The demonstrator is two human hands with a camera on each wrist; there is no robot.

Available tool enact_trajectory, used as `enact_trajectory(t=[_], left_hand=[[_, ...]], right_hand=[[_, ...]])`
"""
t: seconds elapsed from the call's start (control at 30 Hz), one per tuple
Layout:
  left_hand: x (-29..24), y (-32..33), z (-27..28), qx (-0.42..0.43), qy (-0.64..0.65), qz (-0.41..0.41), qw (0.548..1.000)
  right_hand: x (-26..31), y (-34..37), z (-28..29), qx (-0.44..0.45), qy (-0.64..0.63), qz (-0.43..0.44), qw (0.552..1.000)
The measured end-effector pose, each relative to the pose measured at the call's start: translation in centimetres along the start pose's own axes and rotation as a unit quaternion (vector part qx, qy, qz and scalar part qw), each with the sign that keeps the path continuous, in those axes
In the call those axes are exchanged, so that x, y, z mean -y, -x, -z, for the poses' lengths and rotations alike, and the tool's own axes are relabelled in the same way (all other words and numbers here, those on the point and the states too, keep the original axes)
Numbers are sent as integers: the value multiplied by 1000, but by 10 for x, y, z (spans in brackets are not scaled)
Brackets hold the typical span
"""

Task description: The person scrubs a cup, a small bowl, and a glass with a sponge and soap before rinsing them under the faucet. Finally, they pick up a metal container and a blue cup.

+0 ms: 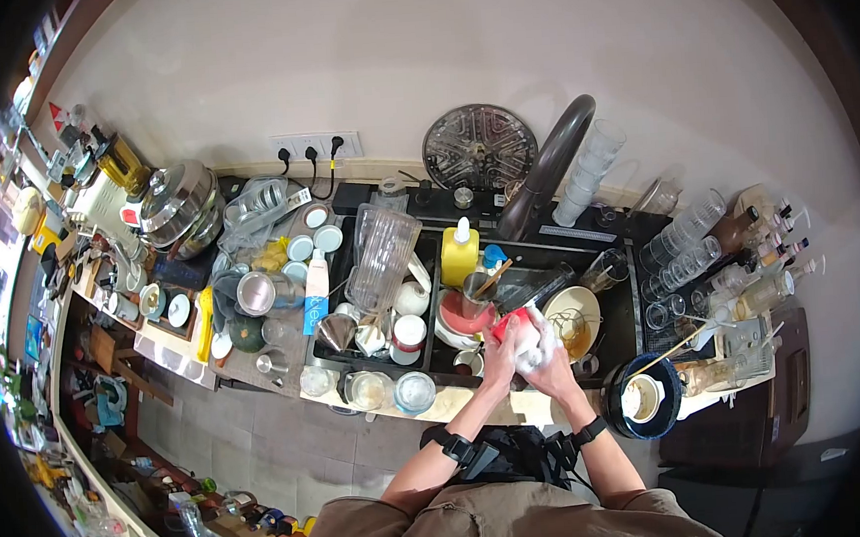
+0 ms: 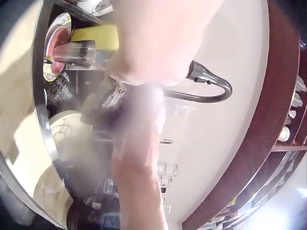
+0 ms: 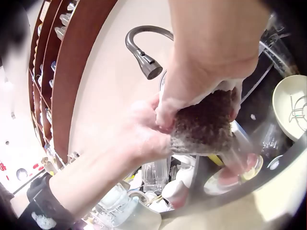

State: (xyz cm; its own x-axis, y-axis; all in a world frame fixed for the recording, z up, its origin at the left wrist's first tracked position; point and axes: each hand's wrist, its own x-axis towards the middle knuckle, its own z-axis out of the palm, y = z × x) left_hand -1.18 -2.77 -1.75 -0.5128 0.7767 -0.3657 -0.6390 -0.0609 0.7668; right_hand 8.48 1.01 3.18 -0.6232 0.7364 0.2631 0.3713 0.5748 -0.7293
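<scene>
Over the sink's front part, both hands meet around a foamy sponge (image 3: pixel 204 124), dark brown in the right wrist view. The left hand (image 1: pixel 499 361) grips it from the left, beside a red surface (image 1: pixel 514 320) that shows between the hands in the head view. White lather covers the fingers of the right hand (image 1: pixel 553 371), which curl round the sponge from the other side. In the left wrist view the left hand (image 2: pixel 153 48) hides much of the sponge, and that picture is blurred. Just behind the hands a clear cup (image 1: pixel 474 285) leans in the sink.
A yellow pump bottle (image 1: pixel 459 257) and a dark faucet (image 1: pixel 546 168) stand behind. A cream bowl (image 1: pixel 590 303) with a wire whisk lies right in the sink; a dark bucket (image 1: pixel 670 406) is at the front right. Glasses crowd the right side, jars (image 1: pixel 414 392) the front edge.
</scene>
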Motion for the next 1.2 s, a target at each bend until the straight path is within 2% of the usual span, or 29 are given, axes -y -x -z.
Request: enact_trajectory(t=[0.1,0.2,0.3,0.33,0.43,0.47,0.57,0.6,0.7,0.73,0.83,0.93,1.03,1.17,1.2], left_hand=[[-2,-3,5,28,-35,-2,999],[-1,0,8,-9,-162,9,987],[5,-1,15,13,-265,23,964],[-12,10,7,10,-273,7,962],[-43,27,3,74,-345,-11,936],[-23,21,11,61,-298,-55,951],[-37,31,18,40,-378,-108,919],[-43,34,17,24,-409,-109,906],[-38,32,28,79,-524,-108,841],[-29,35,29,53,-502,-151,850],[-26,40,36,75,-535,-119,833],[-19,46,44,63,-550,-221,803],[-22,50,50,114,-599,-147,779],[-15,56,60,121,-601,-242,752],[-13,55,63,122,-609,-250,743]], right_hand=[[-7,1,-1,-15,8,-14,1000],[-18,4,-5,-19,-94,-89,991],[-23,7,-6,2,-239,-139,961],[-29,9,-8,1,-272,-130,954],[-39,13,-8,21,-370,-157,915],[-40,15,-5,48,-395,-172,901],[-33,9,11,186,-337,-109,916],[-33,8,10,190,-285,-85,936],[-27,5,16,265,-72,-86,958],[-32,7,13,262,-40,-77,961],[-36,13,11,280,-41,-81,956],[-43,23,3,280,-48,-39,958],[-33,23,7,338,5,-91,937],[-38,19,12,313,21,-85,946],[-32,14,17,305,35,-124,944]])
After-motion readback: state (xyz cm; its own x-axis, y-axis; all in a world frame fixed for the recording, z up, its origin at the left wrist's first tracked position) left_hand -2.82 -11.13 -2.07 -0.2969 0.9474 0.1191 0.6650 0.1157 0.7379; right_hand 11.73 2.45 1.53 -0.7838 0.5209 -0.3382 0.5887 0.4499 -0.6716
